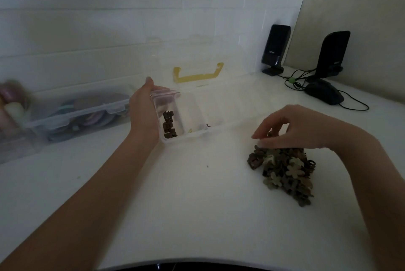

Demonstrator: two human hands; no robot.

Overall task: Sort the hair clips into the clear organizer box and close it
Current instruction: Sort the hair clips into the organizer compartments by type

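A white bench (197, 205) fills the lower part of the view and runs back to a wall of pale tiles (109, 18); at the far right corner a beige wall (361, 7) meets it. The light is dim and greyish.

The clear organizer box (192, 117) sits toward the back edge of the bench, its lid raised against the tiles with a yellow handle (198, 73) showing at the top. The left-end compartment holds several dark brown hair clips (169, 125). The left hand (144, 112) grips that left end of the box — thumb up over the rim, palm against the side wall.

Nearer the right edge lies a pile of hair clips (282, 169), brown and cream, flower-shaped. The right hand (291, 128) rests over the back of the pile with its fingers curled downward onto the clips; whether it has one pinched cannot be told.

Toward the left edge a second clear box (81, 110) lies closed, with round coloured things blurred inside. In the far right corner stand two black speakers (276, 48) — and a black mouse (324, 93) with cables beside them.
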